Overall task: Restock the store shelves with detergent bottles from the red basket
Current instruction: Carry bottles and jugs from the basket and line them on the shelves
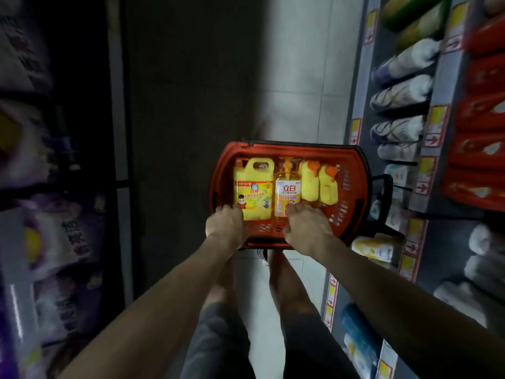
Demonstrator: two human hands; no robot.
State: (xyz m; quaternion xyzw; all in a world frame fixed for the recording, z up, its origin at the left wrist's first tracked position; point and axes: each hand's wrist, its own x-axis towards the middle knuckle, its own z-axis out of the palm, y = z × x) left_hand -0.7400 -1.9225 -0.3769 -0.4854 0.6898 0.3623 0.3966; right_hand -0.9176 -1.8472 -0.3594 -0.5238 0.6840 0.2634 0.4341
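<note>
Right hand (306,228) by pump bottle (287,192) (label 立白) in red basket (295,150).

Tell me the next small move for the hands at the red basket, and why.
Probably close the left hand round the base of the yellow jug and lift it from the red basket. That hand reaches its lower corner, the right hand is at the pump bottle, and no bottle looks lifted yet.

Blurred shelves, hidden grips
Purple packs (68,236) at far left are smeared; price tags (437,117) at right unreadable; left hand (225,225) and right hand (307,228) cover the bases of yellow jug (254,192) and pump bottle (287,191), grip unclear.
</note>
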